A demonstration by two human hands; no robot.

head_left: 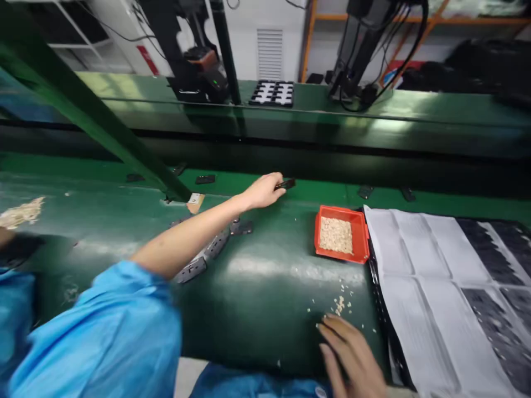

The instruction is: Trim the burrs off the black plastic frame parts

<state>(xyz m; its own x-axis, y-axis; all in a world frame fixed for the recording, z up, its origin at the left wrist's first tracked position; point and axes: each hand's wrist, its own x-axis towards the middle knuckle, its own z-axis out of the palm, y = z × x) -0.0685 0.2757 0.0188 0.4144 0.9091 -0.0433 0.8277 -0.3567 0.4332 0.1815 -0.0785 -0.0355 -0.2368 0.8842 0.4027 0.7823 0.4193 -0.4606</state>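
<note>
Black part (289, 183) in left fingers (280, 193)

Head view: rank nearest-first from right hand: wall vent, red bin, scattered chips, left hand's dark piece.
1. Scattered chips, just ahead of right hand
2. Red bin, farther ahead
3. Dark piece, in left hand
4. Wall vent, far background

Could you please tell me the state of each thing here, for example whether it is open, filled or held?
Left hand: closed on a dark piece
Dark piece: held
Right hand: open
Red box: open, pale bits inside
Loose bits: scattered on bench
Tray: dark parts in some sections
</note>
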